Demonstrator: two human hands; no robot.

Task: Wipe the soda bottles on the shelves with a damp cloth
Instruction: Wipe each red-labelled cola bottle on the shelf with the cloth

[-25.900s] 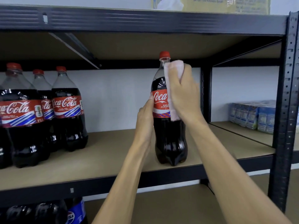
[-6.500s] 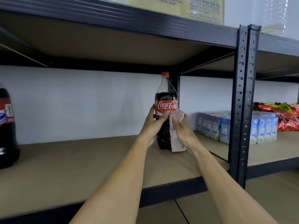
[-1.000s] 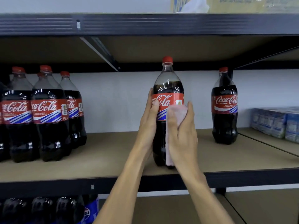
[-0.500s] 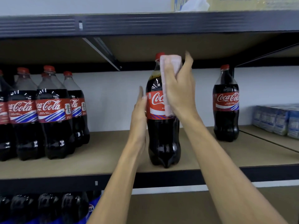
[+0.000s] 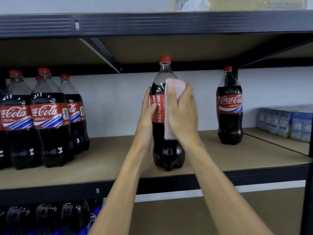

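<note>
A cola bottle (image 5: pixel 166 155) stands upright near the front edge of the middle shelf (image 5: pixel 105 168), about at the centre of the view. Its red cap is on, and its red label is turned so that the words "RECYCLE ME" run up the side facing the camera.

The left hand (image 5: pixel 145 121) grips the bottle from the left at label height. Its thumb lies across the front of the label and its fingers curl round the far side. The right hand (image 5: pixel 184 114) holds a pale pink cloth (image 5: pixel 169 129) and presses it to the right front of the bottle. Its fingers are curled over the top of the cloth at the bottle's shoulder, and the rest of the cloth hangs under the palm to just below the label. Both forearms reach up from the bottom edge.

On the same shelf, far to the left, a cluster (image 5: pixel 49 124) of cola bottles stands packed together with labels forward, well apart from the held one. To the right and farther back stands a lone bottle (image 5: pixel 230 116), label forward. Beyond it, on the next bay, sit blue-and-white cartons (image 5: pixel 284 121).

At the bottom left, the lower bottles (image 5: pixel 50 217) show dark tops, and one has a blue label. A yellowish box (image 5: pixel 237 3) rests on the top shelf. A white wall (image 5: pixel 118 102) runs behind.
</note>
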